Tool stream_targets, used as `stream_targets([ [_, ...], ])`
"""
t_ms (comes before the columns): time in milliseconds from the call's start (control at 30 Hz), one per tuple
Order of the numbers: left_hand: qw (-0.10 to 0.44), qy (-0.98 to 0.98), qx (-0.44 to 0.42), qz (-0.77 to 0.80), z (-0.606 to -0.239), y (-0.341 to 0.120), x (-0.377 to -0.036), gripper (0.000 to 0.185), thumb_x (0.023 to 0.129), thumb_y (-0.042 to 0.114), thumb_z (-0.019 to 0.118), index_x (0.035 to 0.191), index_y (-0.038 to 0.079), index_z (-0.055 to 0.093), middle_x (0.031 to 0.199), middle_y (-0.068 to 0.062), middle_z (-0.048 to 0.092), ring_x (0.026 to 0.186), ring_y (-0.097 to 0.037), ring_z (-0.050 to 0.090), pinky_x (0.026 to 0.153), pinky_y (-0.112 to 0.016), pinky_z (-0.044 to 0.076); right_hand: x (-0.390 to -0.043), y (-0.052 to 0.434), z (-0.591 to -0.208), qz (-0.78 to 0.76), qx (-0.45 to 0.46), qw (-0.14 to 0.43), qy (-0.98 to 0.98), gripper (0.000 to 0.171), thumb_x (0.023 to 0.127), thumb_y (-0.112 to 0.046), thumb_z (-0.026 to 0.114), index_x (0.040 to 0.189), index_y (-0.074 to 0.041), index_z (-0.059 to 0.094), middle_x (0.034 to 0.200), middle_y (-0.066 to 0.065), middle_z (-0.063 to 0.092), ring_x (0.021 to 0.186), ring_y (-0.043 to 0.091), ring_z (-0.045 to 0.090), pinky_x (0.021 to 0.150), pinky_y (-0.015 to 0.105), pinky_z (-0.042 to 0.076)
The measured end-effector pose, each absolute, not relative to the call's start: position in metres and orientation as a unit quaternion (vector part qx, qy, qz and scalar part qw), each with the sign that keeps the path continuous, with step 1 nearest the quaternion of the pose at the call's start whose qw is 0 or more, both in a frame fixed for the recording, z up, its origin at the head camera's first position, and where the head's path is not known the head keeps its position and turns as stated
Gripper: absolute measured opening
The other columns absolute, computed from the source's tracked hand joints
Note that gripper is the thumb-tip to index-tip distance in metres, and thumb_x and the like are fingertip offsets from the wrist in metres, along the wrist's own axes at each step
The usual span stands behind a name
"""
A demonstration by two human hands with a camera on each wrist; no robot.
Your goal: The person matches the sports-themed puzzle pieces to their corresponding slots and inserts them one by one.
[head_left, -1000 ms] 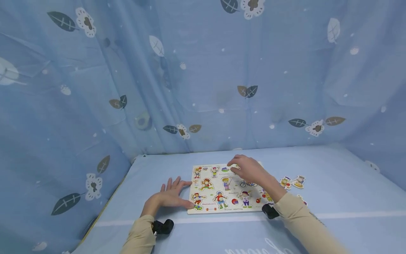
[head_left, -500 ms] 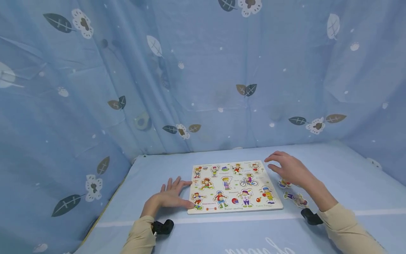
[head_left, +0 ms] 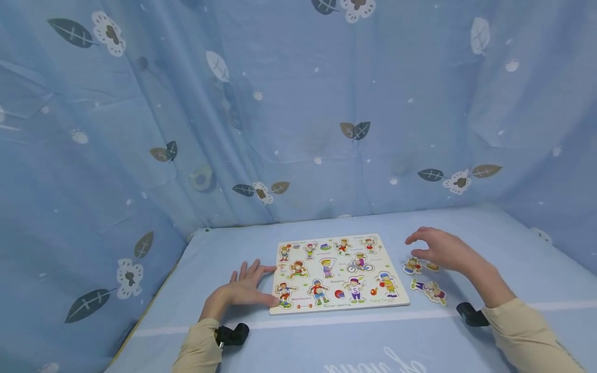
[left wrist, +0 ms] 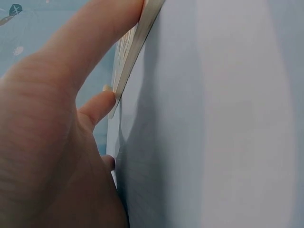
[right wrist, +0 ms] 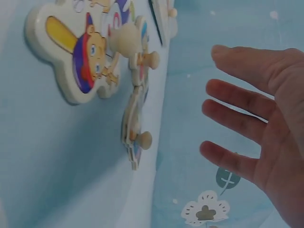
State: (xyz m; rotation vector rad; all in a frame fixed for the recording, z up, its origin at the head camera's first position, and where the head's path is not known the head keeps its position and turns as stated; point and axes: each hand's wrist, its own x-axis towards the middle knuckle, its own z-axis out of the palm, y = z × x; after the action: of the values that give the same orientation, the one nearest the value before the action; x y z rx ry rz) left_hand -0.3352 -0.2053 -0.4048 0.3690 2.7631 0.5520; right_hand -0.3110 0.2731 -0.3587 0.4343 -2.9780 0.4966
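A white wooden peg puzzle board (head_left: 345, 305) with printed sports figures lies flat on the table in the head view. My left hand (head_left: 244, 287) rests at its left edge, fingers spread, thumb and index finger touching the board. In the left wrist view the thumb (left wrist: 102, 35) lies against the board's edge (left wrist: 137, 45). My right hand (head_left: 443, 251) hovers right of the board with loosely bent fingers and nothing in them. Below it lie loose puzzle pieces (head_left: 412, 266). One, a batter in a purple cap (right wrist: 92, 57), has a round wooden knob (right wrist: 124, 40).
A pale blue cloth (head_left: 298, 342) with a white stripe covers the table. Behind and to the left hangs a blue patterned curtain (head_left: 298, 119). A black wrist camera (head_left: 233, 335) sits at the left wrist and another camera (head_left: 472, 314) at the right.
My right hand has moved from over the board's upper part to the right, above the loose pieces. The left hand has stayed at the board's left edge. The head view has shifted slightly.
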Motion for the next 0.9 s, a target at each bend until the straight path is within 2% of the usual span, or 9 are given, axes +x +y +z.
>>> stream_targets([
  [167, 0.154, 0.960, 0.127, 0.195, -0.403, -0.208, -0.332, 0.099, 0.067, 0.069, 0.075, 0.150, 0.030, 0.039, 0.165, -0.021, 0.007, 0.149, -0.048, -0.007, 0.115, -0.069, -0.002, -0.315, 0.270, -0.368, 0.166, 0.147, -0.008, -0.975, 0.025, 0.087, -0.014, 0.075, 0.111, -0.007, 0.072, 0.114, 0.014, 0.067, 0.109, 0.038, 0.061, 0.089, 0.056, 0.052],
  [367, 0.150, 0.961, 0.129, 0.193, -0.403, -0.207, -0.332, 0.098, 0.067, 0.068, 0.075, 0.150, 0.030, 0.039, 0.164, -0.022, 0.008, 0.149, -0.049, -0.005, 0.115, -0.069, 0.000, -0.316, 0.271, -0.372, 0.159, 0.152, -0.033, -0.975, 0.016, 0.085, -0.010, 0.074, 0.101, -0.012, 0.075, 0.105, 0.005, 0.067, 0.100, 0.030, 0.063, 0.086, 0.053, 0.053],
  [533, 0.152, 0.960, 0.130, 0.195, -0.402, -0.206, -0.333, 0.099, 0.067, 0.070, 0.074, 0.150, 0.031, 0.038, 0.165, -0.021, 0.006, 0.149, -0.048, -0.007, 0.115, -0.068, -0.001, -0.318, 0.273, -0.377, 0.149, 0.150, -0.034, -0.977, 0.013, 0.086, -0.008, 0.073, 0.097, -0.015, 0.074, 0.101, 0.002, 0.066, 0.093, 0.023, 0.061, 0.083, 0.050, 0.054],
  [900, 0.158, 0.960, 0.126, 0.191, -0.401, -0.206, -0.336, 0.100, 0.067, 0.070, 0.074, 0.150, 0.029, 0.038, 0.165, -0.021, 0.007, 0.149, -0.047, -0.008, 0.115, -0.068, -0.002, -0.319, 0.270, -0.381, 0.152, 0.133, -0.032, -0.979, 0.013, 0.086, -0.006, 0.073, 0.097, -0.013, 0.074, 0.098, 0.002, 0.065, 0.088, 0.021, 0.059, 0.083, 0.049, 0.054],
])
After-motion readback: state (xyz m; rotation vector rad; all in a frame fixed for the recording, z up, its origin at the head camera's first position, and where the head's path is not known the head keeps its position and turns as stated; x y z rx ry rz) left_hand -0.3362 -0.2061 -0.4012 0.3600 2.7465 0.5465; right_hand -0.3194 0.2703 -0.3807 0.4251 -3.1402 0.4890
